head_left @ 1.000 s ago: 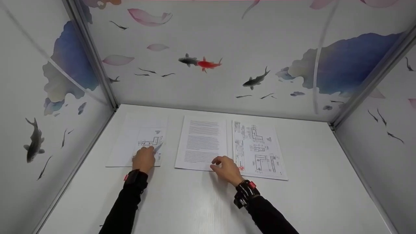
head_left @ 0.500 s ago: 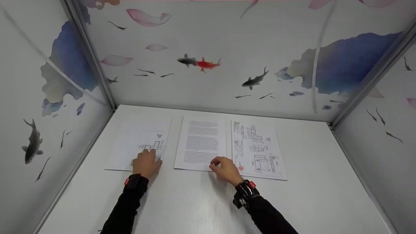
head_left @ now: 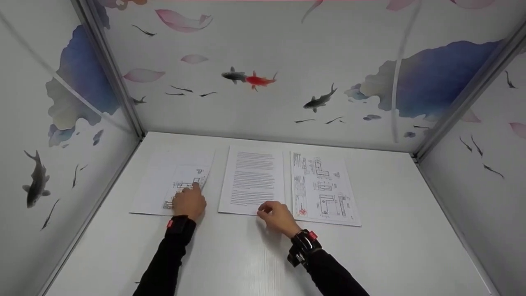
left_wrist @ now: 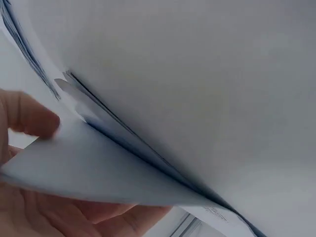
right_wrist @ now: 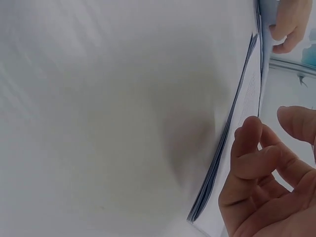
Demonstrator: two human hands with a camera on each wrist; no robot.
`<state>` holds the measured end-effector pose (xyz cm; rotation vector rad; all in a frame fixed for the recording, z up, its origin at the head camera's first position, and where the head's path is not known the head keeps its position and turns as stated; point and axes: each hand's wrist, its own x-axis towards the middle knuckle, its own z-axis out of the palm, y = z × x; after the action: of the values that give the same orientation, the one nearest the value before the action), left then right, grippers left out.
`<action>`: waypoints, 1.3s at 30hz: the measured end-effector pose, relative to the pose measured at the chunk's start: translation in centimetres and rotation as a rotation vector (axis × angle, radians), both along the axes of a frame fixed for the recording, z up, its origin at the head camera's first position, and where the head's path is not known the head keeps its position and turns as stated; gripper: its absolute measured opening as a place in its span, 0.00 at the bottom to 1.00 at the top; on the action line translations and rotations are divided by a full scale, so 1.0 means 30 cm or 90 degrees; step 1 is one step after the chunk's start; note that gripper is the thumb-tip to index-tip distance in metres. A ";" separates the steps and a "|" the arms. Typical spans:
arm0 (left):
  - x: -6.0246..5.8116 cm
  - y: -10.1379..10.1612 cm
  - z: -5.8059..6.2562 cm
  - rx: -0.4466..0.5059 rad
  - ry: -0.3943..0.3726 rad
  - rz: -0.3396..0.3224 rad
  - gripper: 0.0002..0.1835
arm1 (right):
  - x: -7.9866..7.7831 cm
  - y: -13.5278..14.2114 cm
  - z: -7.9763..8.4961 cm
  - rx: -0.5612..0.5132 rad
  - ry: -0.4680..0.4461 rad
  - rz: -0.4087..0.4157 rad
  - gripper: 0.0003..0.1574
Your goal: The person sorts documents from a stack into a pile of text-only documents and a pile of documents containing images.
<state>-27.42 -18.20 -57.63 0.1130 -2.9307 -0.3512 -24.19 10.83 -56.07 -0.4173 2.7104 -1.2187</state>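
On the left paper stack [head_left: 152,181], my left hand [head_left: 189,203] covers the lower right of a sheet with a line drawing, one finger reaching up onto the drawing. In the left wrist view that sheet [left_wrist: 98,168] bends up off the stack, and my thumb [left_wrist: 37,118] and fingers lie on its two sides, pinching it. My right hand [head_left: 279,218] hovers by the lower right corner of the middle stack [head_left: 252,176] of printed text. Its fingers [right_wrist: 244,168] are loosely bent, the thumb stands apart, and nothing is held.
A third stack [head_left: 328,189] with technical drawings and a red stamp lies to the right. The white table [head_left: 238,263] is enclosed by walls [head_left: 263,45] painted with fish and petals.
My left hand first had a sheet corner folded up, then lay spread on the drawing, and now lifts the sheet's edge slightly farther right. The right hand has barely moved.
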 end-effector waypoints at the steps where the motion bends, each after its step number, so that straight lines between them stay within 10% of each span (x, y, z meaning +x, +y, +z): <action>1: -0.001 -0.004 0.003 0.001 0.008 -0.001 0.13 | 0.001 -0.003 -0.001 0.001 0.000 0.002 0.12; 13: 0.022 -0.020 0.037 0.045 0.084 -0.035 0.12 | 0.005 -0.052 -0.001 -0.106 -0.078 0.029 0.13; 25: 0.043 0.058 0.095 0.023 0.232 -0.054 0.19 | -0.025 -0.123 0.017 -0.336 -0.287 0.052 0.25; 39: 0.117 0.274 0.164 -0.021 0.347 -0.170 0.25 | -0.048 -0.153 0.104 -0.529 -0.269 0.029 0.38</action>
<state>-23.92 -9.99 -52.72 -0.3306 -2.4069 -0.3116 -25.63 6.24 -52.94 -0.2485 1.7478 -2.0947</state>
